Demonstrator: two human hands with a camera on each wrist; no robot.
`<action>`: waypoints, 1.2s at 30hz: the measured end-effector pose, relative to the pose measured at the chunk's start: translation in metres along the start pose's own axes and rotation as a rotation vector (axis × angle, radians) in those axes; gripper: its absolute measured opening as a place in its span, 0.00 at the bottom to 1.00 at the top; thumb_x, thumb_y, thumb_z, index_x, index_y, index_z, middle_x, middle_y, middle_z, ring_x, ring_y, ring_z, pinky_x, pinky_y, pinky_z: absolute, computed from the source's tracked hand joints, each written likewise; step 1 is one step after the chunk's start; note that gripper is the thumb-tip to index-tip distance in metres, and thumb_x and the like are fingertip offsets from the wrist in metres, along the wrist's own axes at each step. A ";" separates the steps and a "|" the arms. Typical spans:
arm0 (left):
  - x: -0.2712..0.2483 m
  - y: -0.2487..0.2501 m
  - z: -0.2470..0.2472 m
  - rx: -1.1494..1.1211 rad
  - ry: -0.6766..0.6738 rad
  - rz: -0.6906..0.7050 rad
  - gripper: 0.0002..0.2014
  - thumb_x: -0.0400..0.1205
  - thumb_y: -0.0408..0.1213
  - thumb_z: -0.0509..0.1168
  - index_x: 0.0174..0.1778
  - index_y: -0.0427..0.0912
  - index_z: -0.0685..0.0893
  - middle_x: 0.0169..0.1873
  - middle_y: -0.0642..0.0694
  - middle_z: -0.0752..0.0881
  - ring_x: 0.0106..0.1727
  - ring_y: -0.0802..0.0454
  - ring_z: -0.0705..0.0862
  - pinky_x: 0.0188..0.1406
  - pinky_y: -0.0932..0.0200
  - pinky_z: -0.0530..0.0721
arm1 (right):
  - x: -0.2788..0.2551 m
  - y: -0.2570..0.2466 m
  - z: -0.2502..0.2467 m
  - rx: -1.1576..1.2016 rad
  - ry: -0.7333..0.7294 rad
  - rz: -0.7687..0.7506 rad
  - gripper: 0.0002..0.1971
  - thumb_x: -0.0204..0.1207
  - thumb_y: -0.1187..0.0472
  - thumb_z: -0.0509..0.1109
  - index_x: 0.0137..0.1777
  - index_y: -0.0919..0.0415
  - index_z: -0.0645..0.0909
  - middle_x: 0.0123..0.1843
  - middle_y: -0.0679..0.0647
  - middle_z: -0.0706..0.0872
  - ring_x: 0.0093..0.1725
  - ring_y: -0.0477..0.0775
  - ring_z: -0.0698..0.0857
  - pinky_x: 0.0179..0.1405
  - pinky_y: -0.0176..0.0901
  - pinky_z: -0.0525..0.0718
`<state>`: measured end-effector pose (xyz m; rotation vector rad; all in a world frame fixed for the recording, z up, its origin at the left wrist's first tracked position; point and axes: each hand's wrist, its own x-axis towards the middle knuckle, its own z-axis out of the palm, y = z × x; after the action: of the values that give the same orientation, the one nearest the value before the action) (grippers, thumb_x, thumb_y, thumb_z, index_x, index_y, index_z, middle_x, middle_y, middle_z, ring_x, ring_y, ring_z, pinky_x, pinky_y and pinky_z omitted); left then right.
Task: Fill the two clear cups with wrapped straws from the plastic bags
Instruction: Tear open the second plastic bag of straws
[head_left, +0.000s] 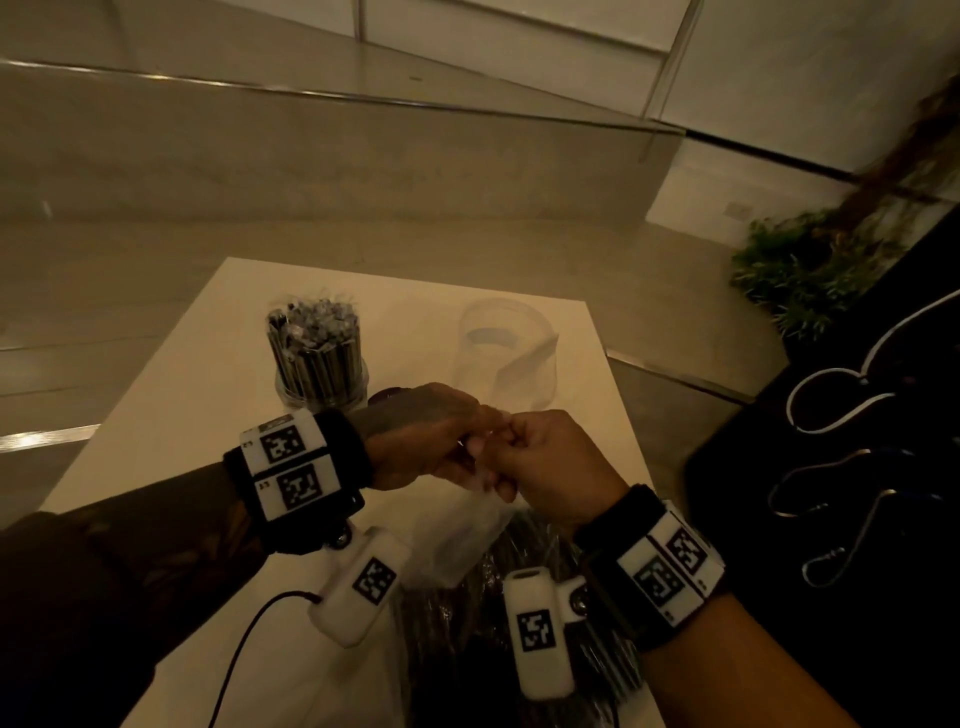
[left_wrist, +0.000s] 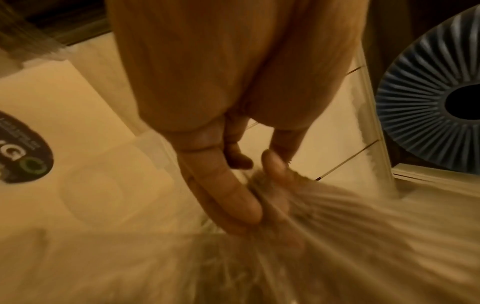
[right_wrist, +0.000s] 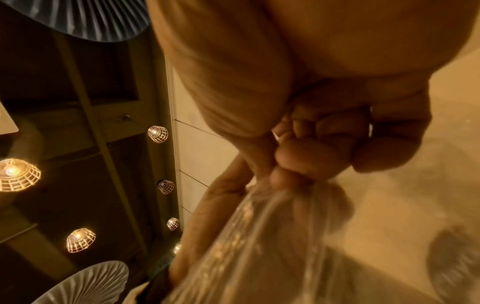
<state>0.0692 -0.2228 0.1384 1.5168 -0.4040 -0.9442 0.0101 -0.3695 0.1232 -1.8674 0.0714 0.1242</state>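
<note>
Both grips pinch the gathered neck of a plastic bag (head_left: 467, 525): left hand (head_left: 415, 441), right hand (head_left: 545, 457), probably opening it (second cup (head_left: 506, 353) awaits straws).

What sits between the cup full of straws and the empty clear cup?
Nothing: in the head view only bare white table lies between the full cup and the empty cup.
</note>
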 end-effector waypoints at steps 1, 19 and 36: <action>0.000 -0.001 -0.001 0.024 0.018 0.001 0.17 0.86 0.42 0.58 0.35 0.38 0.85 0.33 0.38 0.87 0.36 0.47 0.87 0.38 0.56 0.85 | 0.000 0.001 0.002 0.038 -0.002 0.000 0.12 0.78 0.67 0.72 0.33 0.70 0.83 0.27 0.62 0.83 0.23 0.52 0.77 0.29 0.43 0.77; 0.001 -0.008 -0.016 0.324 0.030 -0.038 0.10 0.86 0.31 0.58 0.43 0.27 0.78 0.39 0.31 0.82 0.38 0.47 0.87 0.35 0.53 0.89 | -0.024 0.024 -0.006 -0.398 0.303 -0.114 0.16 0.79 0.67 0.65 0.29 0.61 0.71 0.27 0.52 0.75 0.26 0.44 0.72 0.25 0.29 0.70; 0.020 -0.024 -0.040 -0.372 0.062 -0.250 0.07 0.73 0.37 0.58 0.31 0.38 0.76 0.26 0.45 0.57 0.16 0.52 0.57 0.16 0.67 0.57 | 0.013 0.035 -0.032 0.758 0.473 0.465 0.13 0.59 0.79 0.58 0.37 0.62 0.74 0.30 0.57 0.69 0.25 0.54 0.73 0.41 0.51 0.75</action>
<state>0.1048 -0.2060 0.1062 1.2672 0.0116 -1.0956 0.0206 -0.4102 0.0973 -1.0612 0.7735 -0.0306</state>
